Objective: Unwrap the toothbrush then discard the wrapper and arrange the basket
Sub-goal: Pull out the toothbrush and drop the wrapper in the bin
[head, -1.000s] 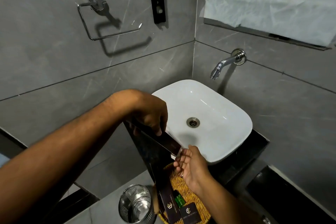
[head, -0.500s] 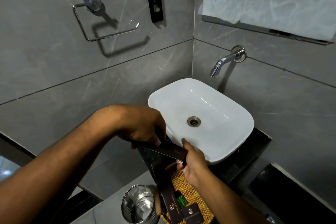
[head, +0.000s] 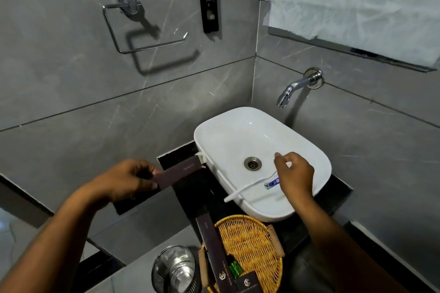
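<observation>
The hands have drawn apart since half a second ago: the toothbrush is now out of its box. The white sink [head: 297,140] fills the middle, on the dark surface [head: 338,192]. At six o'clock sits the wicker basket [head: 252,240], holding a long dark box [head: 214,252] and smaller packets; a steel bin [head: 173,269] stands at seven o'clock. At nine o'clock the left hand [head: 123,181] has its fingers clamped on the empty wrapper box [head: 178,175]. At three o'clock, over the basin, the right hand [head: 295,173] pinches the white toothbrush [head: 247,188] and a small toothpaste tube [head: 271,182].
</observation>
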